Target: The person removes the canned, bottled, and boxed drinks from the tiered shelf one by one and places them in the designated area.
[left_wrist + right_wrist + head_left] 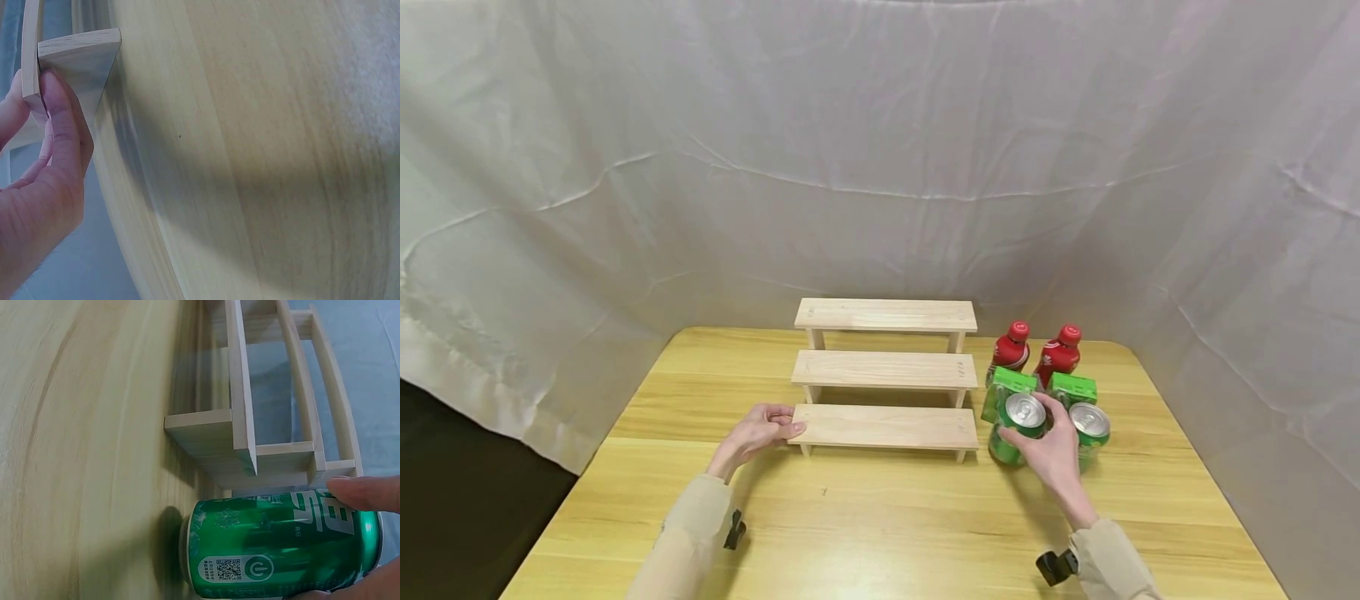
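Note:
A three-step wooden rack (883,427) stands at the middle of the table. My left hand (762,432) pinches the left end of its lowest step (30,56) between thumb and fingers. On the right, my right hand (1054,450) holds a green drink can (1025,411) near its top, thumb on one side and fingers on the other. The can (281,544) is upright beside the rack's right end; whether its base touches the table I cannot tell. A second green can (1090,419) stands just right of my right hand.
Behind the cans are two green cartons (1073,387), one partly hidden by the held can. Two red-capped bottles (1060,356) stand farther back. The wooden table (880,525) reaches to a pale grey curtain (880,167) at the back and sides.

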Available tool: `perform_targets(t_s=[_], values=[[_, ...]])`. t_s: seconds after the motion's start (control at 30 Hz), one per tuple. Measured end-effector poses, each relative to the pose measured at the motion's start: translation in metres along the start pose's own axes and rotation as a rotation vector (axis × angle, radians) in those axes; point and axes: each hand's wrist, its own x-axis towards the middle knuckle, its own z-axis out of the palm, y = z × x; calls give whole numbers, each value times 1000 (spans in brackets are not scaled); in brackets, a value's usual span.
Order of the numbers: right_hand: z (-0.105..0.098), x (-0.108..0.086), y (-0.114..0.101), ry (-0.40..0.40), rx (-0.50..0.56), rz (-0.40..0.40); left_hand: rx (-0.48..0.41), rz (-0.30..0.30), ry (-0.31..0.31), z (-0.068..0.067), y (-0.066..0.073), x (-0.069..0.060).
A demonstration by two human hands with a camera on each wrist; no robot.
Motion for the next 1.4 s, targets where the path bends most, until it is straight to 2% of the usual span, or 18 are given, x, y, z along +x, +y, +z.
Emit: perform_targets(t_s=[0.4, 0.57, 0.73, 0.9, 1.07, 1.23, 1.4], values=[[-1, 3, 8, -59, -39, 52, -10, -3, -4, 0, -1, 1], [0, 4, 9, -56, -54, 42, -11, -2, -3, 1, 0, 2], [-1, 4, 8, -90, -101, 23, -16, -4, 1, 0, -1, 2], [-1, 1, 7, -95, -144, -68, -23, -5, -3, -1, -1, 1], [3, -3, 9, -2, -137, -219, -13, -6, 4, -3, 0, 0], [0, -4, 9, 74, -60, -352, 22, -25, 36, -2, 2, -2], [-17, 9, 10, 112, -10, -408, 85, -1, 89, -7, 3, -6]])
